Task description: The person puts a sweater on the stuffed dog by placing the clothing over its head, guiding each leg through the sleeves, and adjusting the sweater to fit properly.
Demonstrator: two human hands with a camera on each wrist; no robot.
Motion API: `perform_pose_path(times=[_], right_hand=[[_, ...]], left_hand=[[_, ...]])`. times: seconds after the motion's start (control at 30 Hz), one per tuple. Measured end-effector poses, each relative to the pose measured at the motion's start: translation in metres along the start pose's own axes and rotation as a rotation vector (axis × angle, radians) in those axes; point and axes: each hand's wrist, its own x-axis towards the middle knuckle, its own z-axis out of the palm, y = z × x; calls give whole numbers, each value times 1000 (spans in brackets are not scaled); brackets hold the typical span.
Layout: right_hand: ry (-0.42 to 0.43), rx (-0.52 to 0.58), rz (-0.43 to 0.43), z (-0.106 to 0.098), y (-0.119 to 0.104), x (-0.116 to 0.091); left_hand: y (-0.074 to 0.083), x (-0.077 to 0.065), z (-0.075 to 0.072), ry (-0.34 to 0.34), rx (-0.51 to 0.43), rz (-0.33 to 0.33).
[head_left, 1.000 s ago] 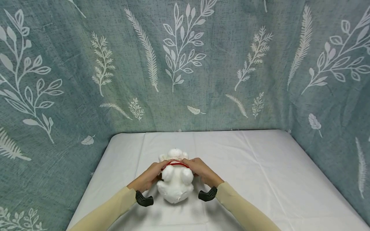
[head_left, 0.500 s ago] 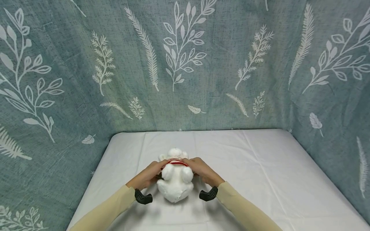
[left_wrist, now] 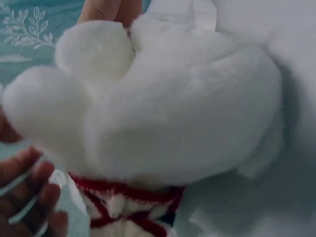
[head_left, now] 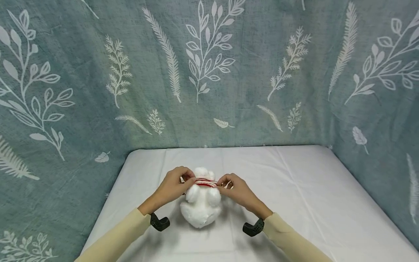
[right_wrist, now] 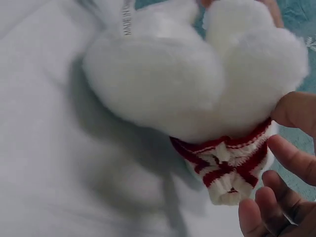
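Note:
A white plush toy (head_left: 201, 214) lies on the table, its rounded bottom toward me and two round paws sticking up. Around it, beyond the paws, runs a red-and-white knitted sweater (head_left: 206, 182); a short striped sleeve (right_wrist: 227, 170) shows in the right wrist view. My left hand (head_left: 173, 187) pinches the knit's left edge between thumb and forefinger in the head view. On the opposite side my right hand (head_left: 240, 191) does the same, thumb and forefinger at the red trim. The other fingers (left_wrist: 29, 192) of the left hand are spread loosely beside the toy.
A white cloth (head_left: 278, 218) covers the table, which ends at a back edge against a green leaf-print curtain (head_left: 229, 109). Black wrist-worn devices (head_left: 253, 228) stick out below the forearms. A white label (right_wrist: 127, 17) hangs from the toy's bottom.
Both hands have risen from lying along the toy's sides, and their fingers are now bent at the knit's edges. The right wrist has moved outward. The toy has barely shifted.

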Motion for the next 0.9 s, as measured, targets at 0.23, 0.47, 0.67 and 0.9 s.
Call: perform_pose_path(times=[0.23, 0.47, 0.67, 0.9], right_hand=[[-63, -64, -89, 5, -2, -1], [-42, -117, -116, 11, -4, 1], [-61, -14, -29, 9, -4, 0], [-105, 111, 3, -6, -15, -3]], left_hand=[[11, -6, 14, -119, 197, 337], [10, -9, 25, -126, 450, 465], [10, -7, 31, -68, 577, 490], [15, -3, 39, 19, 741, 469]])
